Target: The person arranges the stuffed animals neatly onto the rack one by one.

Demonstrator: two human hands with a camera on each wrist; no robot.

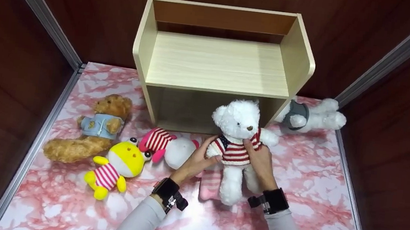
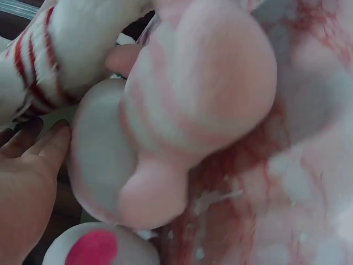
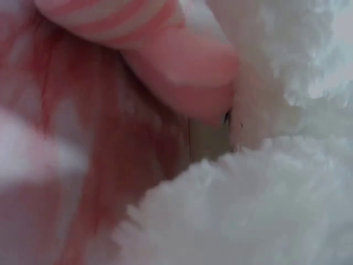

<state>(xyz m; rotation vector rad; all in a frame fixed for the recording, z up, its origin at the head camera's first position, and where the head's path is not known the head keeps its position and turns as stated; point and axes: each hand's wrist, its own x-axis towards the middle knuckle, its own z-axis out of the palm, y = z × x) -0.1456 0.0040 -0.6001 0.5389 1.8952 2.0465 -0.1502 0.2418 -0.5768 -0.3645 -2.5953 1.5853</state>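
A white teddy bear (image 1: 237,149) in a red-and-white striped sweater is held upright in front of the shelf's lower opening. My left hand (image 1: 199,162) grips its side and arm, while the right hand (image 1: 260,162) holds its other side with the thumb on the sweater's front. Behind and below the bear lies a pale pink striped plush (image 1: 210,184), partly covered by it. In the left wrist view the left hand (image 2: 27,187) shows beside the bear (image 2: 91,47) and the pink plush (image 2: 220,77). White fur (image 3: 237,215) fills much of the right wrist view; the right hand is mostly hidden there.
A light wooden shelf (image 1: 218,64) stands at the back. On the pink marbled surface lie a brown plush (image 1: 101,124) in blue, a yellow frog plush (image 1: 118,167) and a plush with a red striped body (image 1: 159,140). Another white plush (image 1: 316,116) lies right of the shelf.
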